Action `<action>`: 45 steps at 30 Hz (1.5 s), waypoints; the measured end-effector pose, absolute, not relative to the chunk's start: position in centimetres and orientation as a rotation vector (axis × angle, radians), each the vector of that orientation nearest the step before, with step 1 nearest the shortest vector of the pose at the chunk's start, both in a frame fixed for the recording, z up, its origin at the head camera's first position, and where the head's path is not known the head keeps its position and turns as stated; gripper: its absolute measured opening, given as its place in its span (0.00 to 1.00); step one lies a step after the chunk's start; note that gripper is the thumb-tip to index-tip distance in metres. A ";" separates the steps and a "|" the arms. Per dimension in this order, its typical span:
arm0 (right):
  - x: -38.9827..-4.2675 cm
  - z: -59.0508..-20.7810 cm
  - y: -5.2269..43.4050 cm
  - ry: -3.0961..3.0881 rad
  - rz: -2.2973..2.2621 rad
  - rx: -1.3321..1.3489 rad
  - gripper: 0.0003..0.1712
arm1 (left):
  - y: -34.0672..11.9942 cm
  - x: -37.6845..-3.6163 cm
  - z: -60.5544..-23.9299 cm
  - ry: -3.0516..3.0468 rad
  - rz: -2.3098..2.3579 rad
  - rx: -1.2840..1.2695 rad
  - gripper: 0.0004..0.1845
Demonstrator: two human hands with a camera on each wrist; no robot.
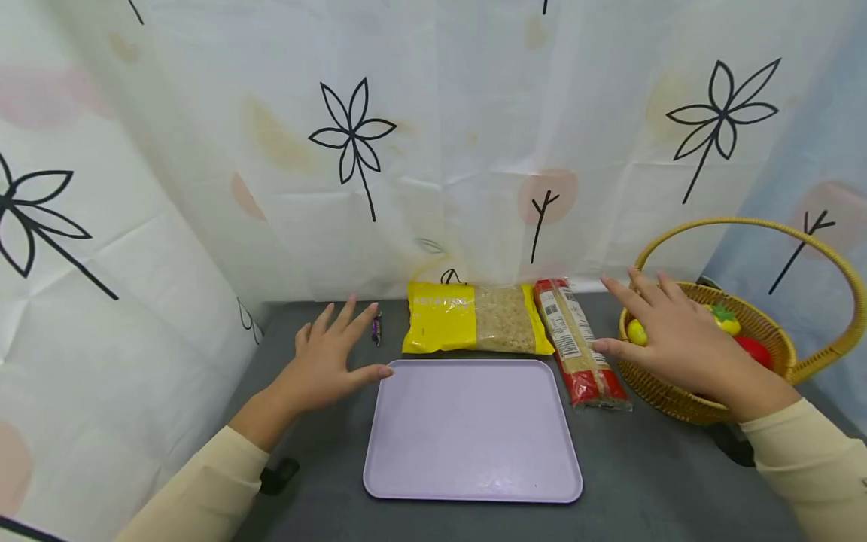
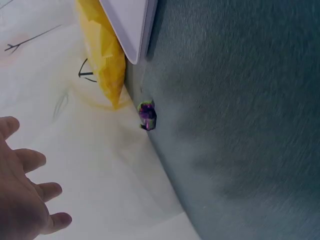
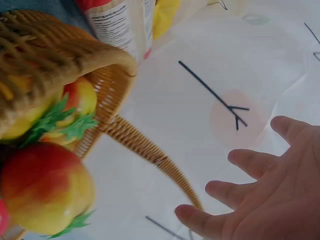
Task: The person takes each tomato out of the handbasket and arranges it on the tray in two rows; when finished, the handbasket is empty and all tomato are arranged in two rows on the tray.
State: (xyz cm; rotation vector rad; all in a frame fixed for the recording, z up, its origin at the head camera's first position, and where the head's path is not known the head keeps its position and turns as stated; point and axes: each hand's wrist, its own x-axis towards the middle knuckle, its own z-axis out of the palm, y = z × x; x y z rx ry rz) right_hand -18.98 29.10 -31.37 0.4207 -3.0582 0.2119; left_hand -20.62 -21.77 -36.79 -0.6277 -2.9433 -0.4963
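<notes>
My left hand [image 1: 325, 365], fingers spread, hovers left of a lilac tray [image 1: 474, 429] and holds nothing. Just beyond its fingertips lies a small purple-wrapped candy [image 1: 376, 329], seen also in the left wrist view as a purple and green wrapper [image 2: 147, 115]. With fingers spread and nothing held, my right hand [image 1: 677, 339] is over the near left side of a wicker basket [image 1: 779, 331]. Inside the basket are toy-like fruits, among them a red-and-yellow one [image 3: 47, 185] with green leaves. The hand hides part of the basket's contents in the head view.
Behind the tray lies a yellow pasta bag [image 1: 440, 320] with a clear window. A red-ended clear packet [image 1: 579, 339] slants between tray and basket. The basket's tall handle [image 1: 745, 220] arches upward. A patterned white cloth [image 1: 440, 150] hangs along the grey table's [image 1: 325, 482] back edge.
</notes>
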 end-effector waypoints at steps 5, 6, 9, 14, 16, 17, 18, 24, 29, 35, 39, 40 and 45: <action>-18.9 -31.5 31.0 -2.999 0.240 0.411 0.63 | -22.3 -20.4 -37.5 -2.870 -0.694 -0.643 0.54; -18.9 -31.6 31.4 -2.985 0.249 0.409 0.62 | -22.3 -20.4 -37.7 -2.853 -0.741 -0.644 0.53; -18.8 -31.9 32.8 -2.951 0.326 0.395 0.59 | -22.6 -20.4 -38.6 -2.807 -0.883 -0.641 0.51; -18.6 -33.0 35.1 -2.860 0.500 0.412 0.52 | -22.8 -20.3 -40.2 -2.692 -1.183 -0.668 0.45; -18.5 -33.6 36.0 -2.823 0.566 0.427 0.50 | -22.8 -20.3 -40.9 -2.620 -1.340 -0.699 0.42; -18.4 -33.9 36.4 -2.808 0.600 0.432 0.50 | -22.7 -20.3 -41.2 -2.582 -1.430 -0.712 0.40; -18.4 -34.2 36.8 -2.797 0.639 0.429 0.49 | -22.7 -20.2 -41.5 -2.545 -1.519 -0.721 0.38; -18.0 -35.8 39.2 -2.707 0.867 0.419 0.41 | -22.2 -19.9 -43.3 -2.419 -1.869 -0.612 0.33; -17.7 -37.5 40.3 -2.623 1.017 0.378 0.38 | -22.0 -19.6 -44.6 -2.374 -2.098 -0.478 0.35; -17.4 -39.7 41.2 -2.606 1.081 0.282 0.40 | -21.6 -19.5 -46.0 -2.323 -2.262 -0.395 0.38; -17.5 -40.6 41.3 -2.652 1.115 0.205 0.42 | -21.3 -19.6 -46.3 -2.311 -2.265 -0.336 0.36; -17.4 -40.8 41.3 -2.659 1.119 0.192 0.42 | -21.3 -19.6 -46.5 -2.314 -2.264 -0.320 0.37; -17.5 -40.9 41.3 -2.703 1.092 0.104 0.41 | -21.4 -19.9 -47.3 -2.373 -2.241 -0.282 0.41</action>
